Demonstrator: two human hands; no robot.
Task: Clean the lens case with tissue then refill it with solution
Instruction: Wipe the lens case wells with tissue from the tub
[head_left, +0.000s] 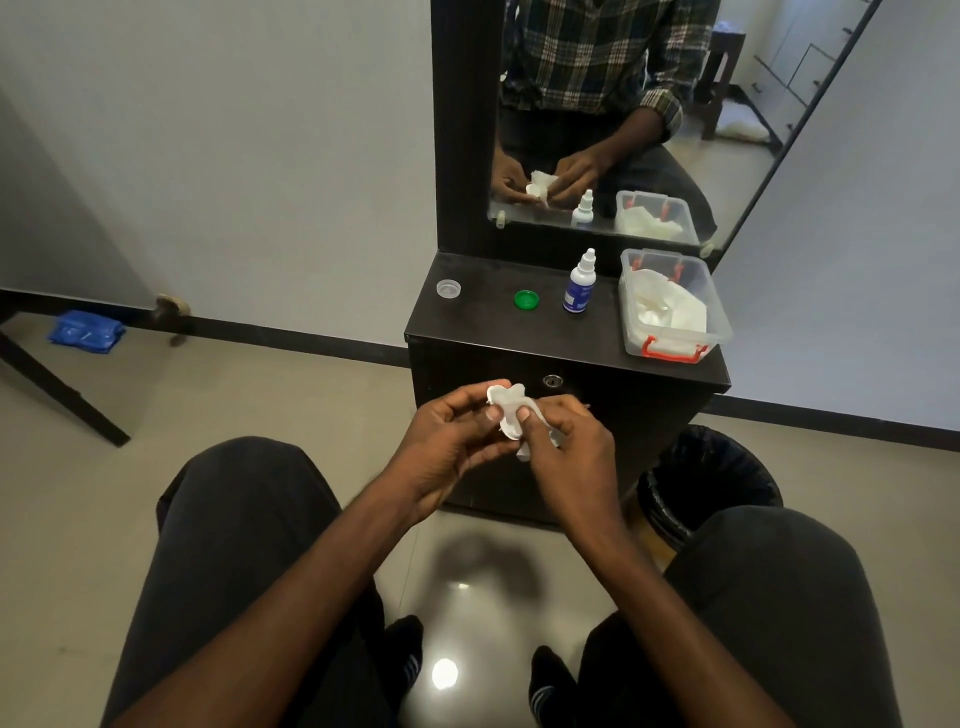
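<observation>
- Left hand (447, 441) and right hand (563, 447), each grip closed, pinch the white plastic lens case (511, 415) and crumpled white tissue (524, 452) above the lap.
- White solution bottle with blue label (579, 286), green round cap (525, 300) and clear round cap (448, 288) stand apart on the black bench (483, 322).

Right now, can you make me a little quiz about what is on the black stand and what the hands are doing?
1. True or false: the green cap is screwed onto the lens case.
2. What stands between the green cap and the plastic box? A) a cup B) the solution bottle C) a spoon
3. Fill in: the right hand presses a ____ against the lens case, which the left hand holds.

Key
1. False: it lies loose on the stand.
2. B
3. tissue
</observation>
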